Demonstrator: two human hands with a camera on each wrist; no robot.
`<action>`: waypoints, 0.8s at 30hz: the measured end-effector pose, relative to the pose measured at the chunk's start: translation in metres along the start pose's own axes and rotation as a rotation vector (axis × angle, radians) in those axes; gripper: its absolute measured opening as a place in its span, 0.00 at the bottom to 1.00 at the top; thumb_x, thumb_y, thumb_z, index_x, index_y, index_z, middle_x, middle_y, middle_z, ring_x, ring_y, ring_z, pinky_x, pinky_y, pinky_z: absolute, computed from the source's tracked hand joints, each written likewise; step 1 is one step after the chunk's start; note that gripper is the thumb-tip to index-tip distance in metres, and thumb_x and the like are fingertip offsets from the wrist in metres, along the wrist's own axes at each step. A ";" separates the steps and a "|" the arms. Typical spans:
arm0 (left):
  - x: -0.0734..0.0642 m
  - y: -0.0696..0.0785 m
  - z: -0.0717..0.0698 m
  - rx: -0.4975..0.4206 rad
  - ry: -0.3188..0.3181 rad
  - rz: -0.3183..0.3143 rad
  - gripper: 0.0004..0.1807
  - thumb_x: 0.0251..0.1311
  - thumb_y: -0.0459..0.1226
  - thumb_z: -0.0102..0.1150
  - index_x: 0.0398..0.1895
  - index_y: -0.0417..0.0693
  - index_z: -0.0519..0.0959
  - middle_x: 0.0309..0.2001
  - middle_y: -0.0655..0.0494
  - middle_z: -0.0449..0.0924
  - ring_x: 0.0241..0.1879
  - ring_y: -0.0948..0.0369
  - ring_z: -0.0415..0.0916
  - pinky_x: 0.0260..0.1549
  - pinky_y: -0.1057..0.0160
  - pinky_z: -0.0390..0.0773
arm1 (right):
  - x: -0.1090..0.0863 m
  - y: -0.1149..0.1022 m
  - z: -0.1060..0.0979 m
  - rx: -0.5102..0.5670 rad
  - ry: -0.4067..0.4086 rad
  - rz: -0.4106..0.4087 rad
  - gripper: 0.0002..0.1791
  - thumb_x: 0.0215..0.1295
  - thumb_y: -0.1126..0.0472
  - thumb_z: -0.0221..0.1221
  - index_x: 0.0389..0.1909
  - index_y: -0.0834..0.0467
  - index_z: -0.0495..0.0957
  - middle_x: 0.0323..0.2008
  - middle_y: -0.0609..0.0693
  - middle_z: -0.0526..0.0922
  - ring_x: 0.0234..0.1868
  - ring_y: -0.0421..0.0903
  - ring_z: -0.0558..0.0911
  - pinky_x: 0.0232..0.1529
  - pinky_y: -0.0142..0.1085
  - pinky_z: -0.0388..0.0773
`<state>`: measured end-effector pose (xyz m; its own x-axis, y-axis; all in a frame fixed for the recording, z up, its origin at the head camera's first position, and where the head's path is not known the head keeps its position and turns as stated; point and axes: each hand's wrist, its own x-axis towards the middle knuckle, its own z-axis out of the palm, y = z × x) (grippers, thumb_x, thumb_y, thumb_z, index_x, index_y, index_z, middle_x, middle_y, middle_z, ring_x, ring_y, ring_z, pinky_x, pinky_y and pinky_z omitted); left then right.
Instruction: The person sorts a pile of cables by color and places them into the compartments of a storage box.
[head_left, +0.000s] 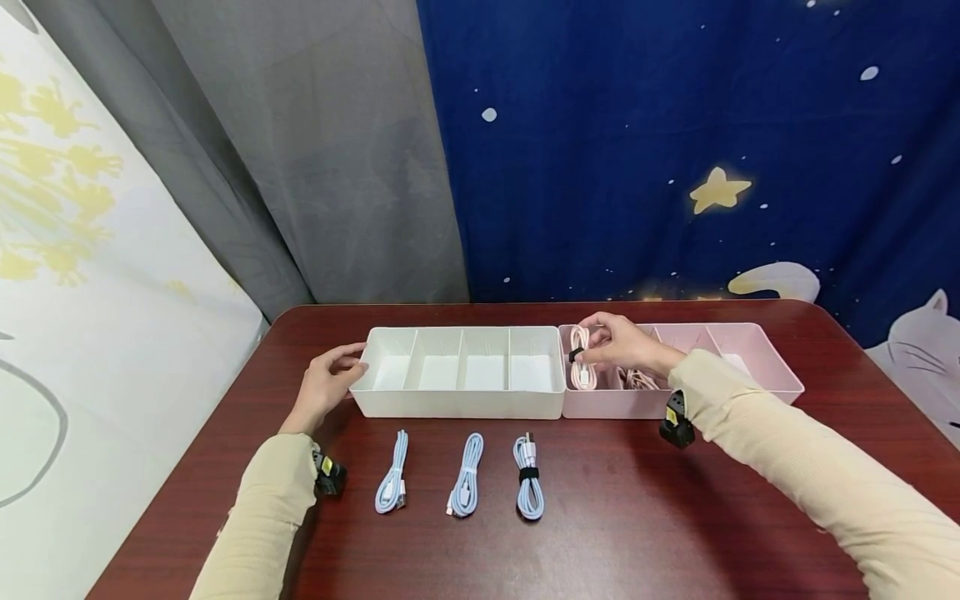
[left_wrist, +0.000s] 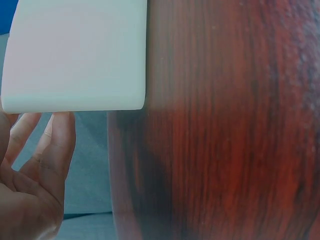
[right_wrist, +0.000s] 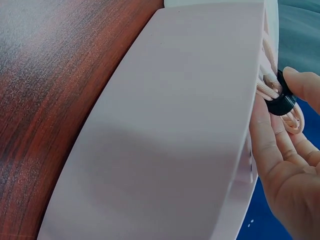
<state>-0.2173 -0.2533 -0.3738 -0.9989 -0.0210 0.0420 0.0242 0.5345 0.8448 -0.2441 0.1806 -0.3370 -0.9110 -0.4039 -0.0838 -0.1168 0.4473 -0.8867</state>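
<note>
My right hand (head_left: 618,342) pinches a pink cable (head_left: 581,371), coiled and bound with a black strap (right_wrist: 282,100), at the leftmost compartment of the pink divided box (head_left: 615,406). Another pink cable (head_left: 637,379) lies in the compartment beside it, partly hidden by that hand. At the far left end of the white divided box (head_left: 457,405), my left hand (head_left: 326,383) rests its relaxed fingers (left_wrist: 61,130) against the rim. The white box's several compartments hold nothing visible. Both boxes stand end to end.
Three coiled light-blue cables lie in a row before the white box: a left one (head_left: 392,475), a middle one (head_left: 467,477) and a right one (head_left: 529,479) with a black strap. Curtains (head_left: 600,167) hang behind the dark red wooden table (head_left: 600,533).
</note>
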 end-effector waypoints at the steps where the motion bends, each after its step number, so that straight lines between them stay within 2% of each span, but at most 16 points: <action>1: 0.000 0.000 0.000 0.001 0.000 -0.001 0.22 0.60 0.40 0.52 0.58 0.47 0.68 0.45 0.42 0.71 0.39 0.52 0.72 0.32 0.56 0.77 | 0.000 0.001 0.000 0.001 -0.001 -0.002 0.28 0.50 0.71 0.60 0.53 0.72 0.61 0.28 0.55 0.73 0.26 0.44 0.75 0.32 0.45 0.77; 10: -0.001 0.000 -0.001 0.013 0.004 -0.005 0.23 0.60 0.41 0.52 0.58 0.49 0.68 0.45 0.43 0.71 0.39 0.53 0.72 0.32 0.55 0.77 | 0.004 0.004 0.007 0.062 0.005 -0.015 0.29 0.49 0.74 0.59 0.52 0.74 0.59 0.27 0.54 0.72 0.24 0.40 0.75 0.31 0.43 0.78; 21: 0.000 -0.001 0.001 0.010 0.008 -0.002 0.22 0.59 0.41 0.52 0.58 0.48 0.69 0.45 0.43 0.72 0.39 0.52 0.72 0.32 0.56 0.77 | 0.002 0.003 0.011 -0.017 0.038 0.012 0.30 0.47 0.72 0.62 0.51 0.73 0.61 0.28 0.56 0.73 0.24 0.41 0.76 0.31 0.43 0.78; 24: -0.001 -0.001 0.001 0.010 0.008 0.000 0.23 0.59 0.42 0.52 0.58 0.48 0.68 0.45 0.43 0.71 0.39 0.52 0.72 0.32 0.56 0.77 | 0.002 0.002 0.013 -0.047 0.050 0.006 0.29 0.47 0.71 0.63 0.51 0.73 0.62 0.28 0.57 0.73 0.25 0.41 0.76 0.30 0.41 0.78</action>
<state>-0.2167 -0.2537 -0.3753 -0.9986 -0.0280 0.0459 0.0234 0.5425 0.8397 -0.2413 0.1706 -0.3451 -0.9302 -0.3612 -0.0656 -0.1284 0.4875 -0.8636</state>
